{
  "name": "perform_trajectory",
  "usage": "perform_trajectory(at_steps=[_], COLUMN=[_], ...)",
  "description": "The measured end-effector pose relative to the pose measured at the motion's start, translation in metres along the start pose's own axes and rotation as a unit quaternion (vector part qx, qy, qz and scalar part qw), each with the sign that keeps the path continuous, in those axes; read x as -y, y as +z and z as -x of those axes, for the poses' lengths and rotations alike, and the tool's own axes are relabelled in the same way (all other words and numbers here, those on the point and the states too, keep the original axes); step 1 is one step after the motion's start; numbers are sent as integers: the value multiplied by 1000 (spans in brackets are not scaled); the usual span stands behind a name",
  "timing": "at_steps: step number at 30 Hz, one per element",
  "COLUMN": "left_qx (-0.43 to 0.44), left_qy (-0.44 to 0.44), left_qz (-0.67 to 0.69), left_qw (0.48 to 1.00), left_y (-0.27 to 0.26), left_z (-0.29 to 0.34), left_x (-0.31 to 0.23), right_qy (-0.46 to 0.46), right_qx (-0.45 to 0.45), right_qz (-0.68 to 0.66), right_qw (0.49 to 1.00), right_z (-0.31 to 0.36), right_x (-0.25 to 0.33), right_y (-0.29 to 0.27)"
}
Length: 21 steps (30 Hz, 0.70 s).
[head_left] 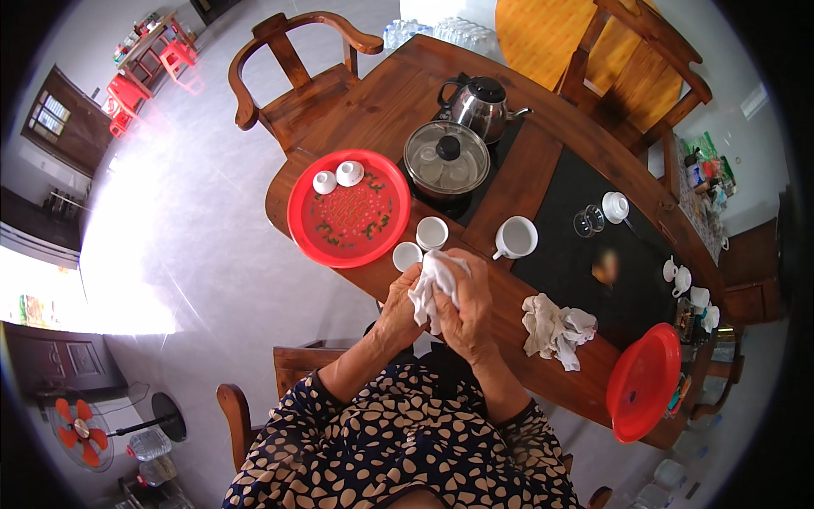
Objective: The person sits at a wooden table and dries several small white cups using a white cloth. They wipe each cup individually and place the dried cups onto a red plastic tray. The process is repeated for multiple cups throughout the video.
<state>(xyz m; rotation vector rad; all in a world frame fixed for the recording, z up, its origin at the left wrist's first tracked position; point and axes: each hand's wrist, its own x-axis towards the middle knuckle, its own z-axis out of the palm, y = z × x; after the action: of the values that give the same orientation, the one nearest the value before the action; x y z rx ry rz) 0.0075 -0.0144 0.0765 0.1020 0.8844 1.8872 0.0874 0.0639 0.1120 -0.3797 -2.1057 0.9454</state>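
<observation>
Close in front of my body, my left hand (398, 307) and my right hand (468, 307) are both closed around a bunched white cloth (437, 284). Whether anything sits inside the cloth is hidden by my fingers. Just beyond my hands, two small white cups (432, 232) (407, 256) stand upright near the table edge. A larger white mug (516, 237) with a handle is to their right. At the left, a red round tray (352, 233) with a printed pattern carries two small white cups (337, 176), turned upside down.
A lidded glass pot (446, 159) and a steel kettle (480, 109) stand behind the cups. Crumpled cloths (555, 331) and a tilted red basin (644, 382) lie to the right. Farther off are a glass cup (588, 221), white lidded bowl (616, 208) and wooden chairs (297, 85).
</observation>
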Motion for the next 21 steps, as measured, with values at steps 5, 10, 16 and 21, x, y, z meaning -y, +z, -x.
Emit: perform_trajectory(at_steps=[5, 10, 16, 21], left_qx=[24, 40, 141, 194], left_qy=[-70, 73, 182, 44], left_qz=[-13, -187, -560, -260], left_qw=[997, 979, 795, 945], left_y=[1, -21, -29, 2], left_z=[0, -12, -8, 9], left_x=[-4, 12, 3, -17], right_qy=[143, 1, -38, 210], right_qx=[0, 1, -55, 95], right_qz=[-154, 7, -8, -350], right_qw=[978, 1000, 998, 908], right_z=[-16, -7, -5, -14], right_x=[-10, -3, 11, 14], right_y=[-5, 3, 6, -22])
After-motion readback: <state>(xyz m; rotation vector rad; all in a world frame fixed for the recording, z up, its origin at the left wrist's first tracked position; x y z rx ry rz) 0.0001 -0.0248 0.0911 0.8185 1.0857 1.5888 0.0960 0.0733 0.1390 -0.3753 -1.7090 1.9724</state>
